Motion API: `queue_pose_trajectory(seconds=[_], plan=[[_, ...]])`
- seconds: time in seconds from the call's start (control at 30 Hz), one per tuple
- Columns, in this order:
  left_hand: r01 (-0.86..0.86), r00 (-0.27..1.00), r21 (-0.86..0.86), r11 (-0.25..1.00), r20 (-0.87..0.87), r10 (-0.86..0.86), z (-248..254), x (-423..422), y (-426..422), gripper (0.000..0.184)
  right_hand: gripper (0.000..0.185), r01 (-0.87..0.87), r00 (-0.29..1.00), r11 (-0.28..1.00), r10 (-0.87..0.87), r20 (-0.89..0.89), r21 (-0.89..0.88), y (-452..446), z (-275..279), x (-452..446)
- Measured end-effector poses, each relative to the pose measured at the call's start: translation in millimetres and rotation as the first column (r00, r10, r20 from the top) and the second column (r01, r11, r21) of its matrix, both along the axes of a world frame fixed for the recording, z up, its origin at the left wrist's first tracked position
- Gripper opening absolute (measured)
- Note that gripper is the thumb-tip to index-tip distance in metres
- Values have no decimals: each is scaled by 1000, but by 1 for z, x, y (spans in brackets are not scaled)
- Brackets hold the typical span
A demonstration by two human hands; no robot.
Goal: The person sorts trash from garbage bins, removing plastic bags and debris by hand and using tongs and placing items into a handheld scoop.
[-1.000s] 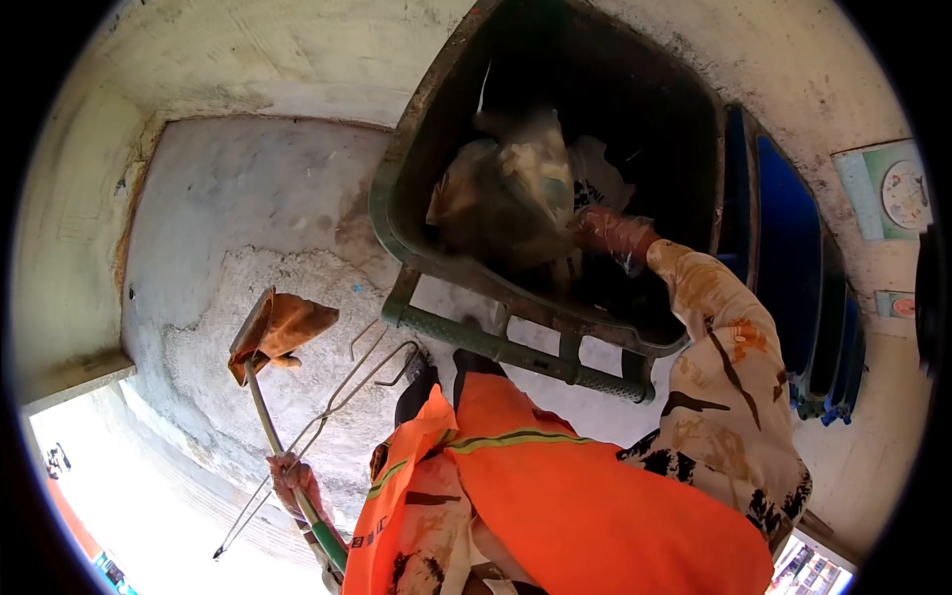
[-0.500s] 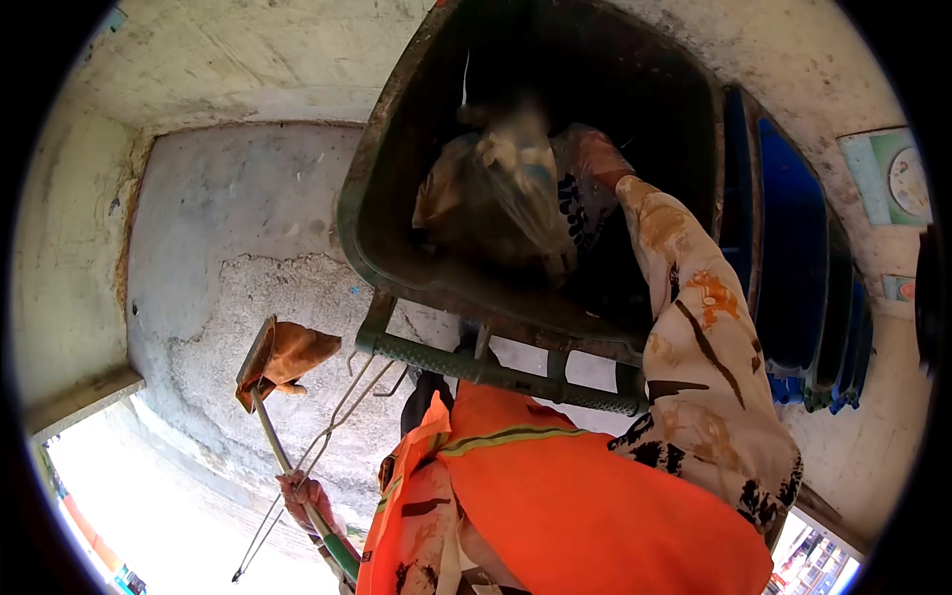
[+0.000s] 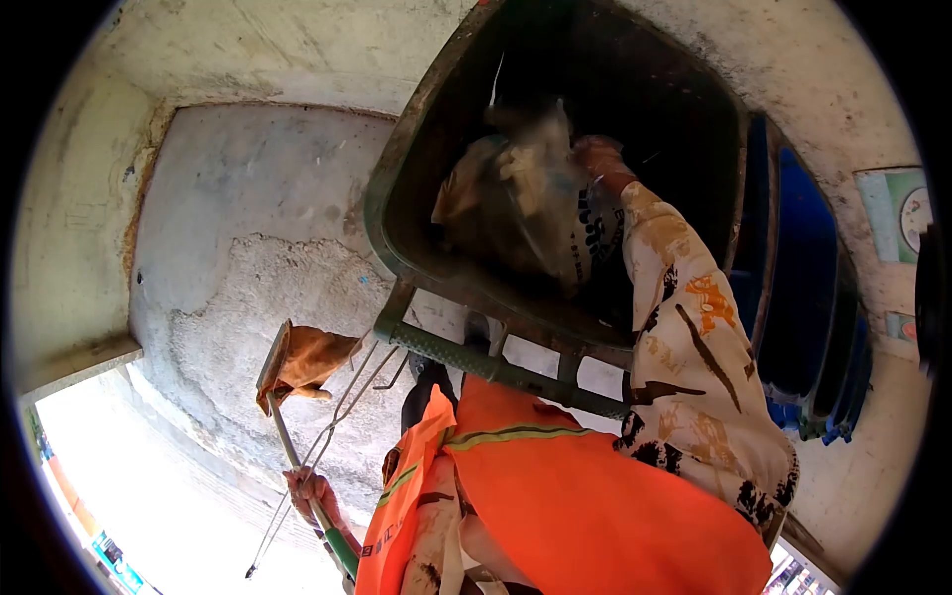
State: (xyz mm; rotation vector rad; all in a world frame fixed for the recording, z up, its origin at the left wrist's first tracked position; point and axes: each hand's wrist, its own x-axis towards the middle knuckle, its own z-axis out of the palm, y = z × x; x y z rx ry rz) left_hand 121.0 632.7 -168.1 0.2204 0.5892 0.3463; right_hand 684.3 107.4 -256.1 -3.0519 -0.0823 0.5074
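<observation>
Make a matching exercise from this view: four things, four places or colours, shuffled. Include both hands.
Things:
1. Left hand
2. Right hand
3. Safety vest
4. Blue bin

Places or colours:
A. Bright orange, with a yellowish stripe
B. Inside the dark green bin, at the plastic bag
C. Beside the dark green bin, on the picture's right
D. Around a long pole

Pairs: 1-D, 2-B, 3-A, 4-C
</observation>
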Motion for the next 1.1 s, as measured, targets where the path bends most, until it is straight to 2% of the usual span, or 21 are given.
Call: queue_pose_trajectory(seconds=[0.03, 0.07, 0.13, 0.17, 0.2, 0.3, 0.33, 0.37, 0.43, 0.47, 0.57, 0.6, 0.7, 0.77, 0.8, 0.83, 0.9, 0.97, 1.0, 1.03, 1.1], plan=[[12, 1000, 0, 1000, 8, -12, -2, -1, 1, 32, 31, 0, 1000, 1000, 0, 1, -5, -5, 8, -9], [14, 1000, 9, 1000, -16, -14, -3, -1, 3, 32, 26, -109, 992, 961, 87, 94, 255, -10, 14, -21], [24, 1000, 13, 1000, -13, -24, -7, -2, 10, 32, 22, -225, 969, 847, 141, 205, 481, -6, 47, -50], [33, 999, 20, 999, -11, -32, -9, -2, 13, 31, 21, -28, 997, 738, -28, 72, 675, 6, 88, -69], [35, 996, 106, 994, -81, -27, -9, -1, 15, 31, 22, 172, 982, 563, -165, -94, 809, 18, 124, -87], [88, 996, 78, 993, -41, -85, -16, 0, 30, 30, 18, 99, 988, 479, -150, -30, 872, 39, 194, -141], [115, 993, 94, 989, -2, -115, -17, 2, 34, 29, 15, 38, 994, 587, -106, 30, 809, 37, 191, -151], [120, 993, 95, 988, 0, -121, -16, 3, 37, 29, 15, 39, 993, 586, -111, 32, 809, 38, 196, -161], [92, 995, 81, 992, -44, -88, -13, 11, 41, 32, 11, 317, 917, 154, -303, -260, 936, 42, 208, -170], [107, 994, 108, 988, -40, -103, -13, 14, 45, 33, 6, 288, 921, 29, -284, -268, 957, 36, 212, -171], [190, 981, 156, 969, -5, -192, -17, 13, 58, 28, 4, 238, 933, 21, -283, -223, 971, 38, 221, -187], [180, 983, 106, 978, 8, -182, -19, 14, 62, 28, 4, 239, 930, 19, -293, -223, 971, 36, 225, -193], [235, 969, 177, 956, 28, -244, -27, 14, 66, 27, 5, 201, 895, -223, -353, -271, 954, 27, 251, -195], [248, 965, 194, 949, 31, -259, -27, 12, 66, 26, 5, -29, 925, -337, -366, -103, 941, 25, 284, -207], [223, 973, 189, 956, 9, -229, -24, 13, 65, 26, 5, 30, 943, -233, -315, -105, 972, 25, 286, -205], [215, 976, 190, 958, -11, -217, -21, 17, 69, 26, 5, 97, 912, -128, -386, -139, 987, 28, 263, -202], [237, 969, 236, 942, 7, -246, -29, 19, 77, 26, 5, 159, 917, -128, -347, -195, 979, 16, 255, -198], [330, 937, 214, 919, 45, -346, -39, 13, 80, 27, 6, -114, 915, -238, -403, 9, 965, -6, 284, -192], [309, 948, 229, 923, 10, -319, -38, 14, 80, 27, 8, -130, 920, -310, -393, -2, 942, -4, 284, -189], [303, 952, 213, 929, -27, -305, -33, 17, 79, 26, 8, -134, 916, -315, -402, -4, 939, -1, 276, -190], [284, 958, 255, 924, -47, -281, -34, 20, 79, 24, 6, 164, 947, 101, -296, -127, 981, 3, 257, -190]])
